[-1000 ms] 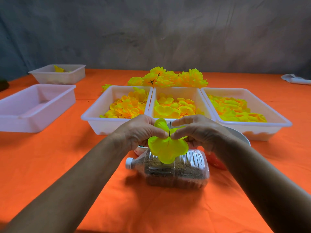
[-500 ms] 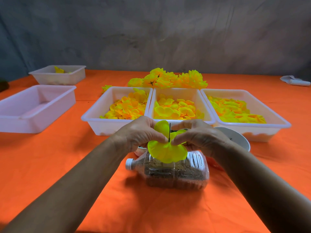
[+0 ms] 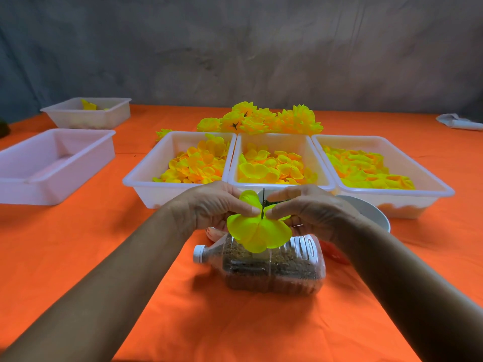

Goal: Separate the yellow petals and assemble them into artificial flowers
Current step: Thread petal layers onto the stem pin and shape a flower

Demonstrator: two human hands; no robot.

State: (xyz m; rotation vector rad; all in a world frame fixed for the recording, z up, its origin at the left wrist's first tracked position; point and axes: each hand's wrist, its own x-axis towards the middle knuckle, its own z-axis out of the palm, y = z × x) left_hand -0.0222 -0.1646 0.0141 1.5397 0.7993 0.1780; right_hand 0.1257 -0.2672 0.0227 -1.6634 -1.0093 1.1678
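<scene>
We see a table covered with an orange cloth (image 3: 78, 257). Near us at its centre lies a clear plastic bottle (image 3: 274, 267) on its side, its white cap pointing left and brown grains inside. Just beyond it sits a white bowl (image 3: 371, 210), partly hidden. Further back, three white trays stand side by side, touching: the left tray (image 3: 146, 184), the middle tray (image 3: 308, 145) and the right tray (image 3: 431, 184), each holding yellow petals. Behind them lies a heap of yellow flowers (image 3: 264, 118). On the far left stand a pale tray (image 3: 52, 184) and, beyond it, a smaller tray (image 3: 109, 113). At the far right edge lies a white object (image 3: 457, 122).
</scene>
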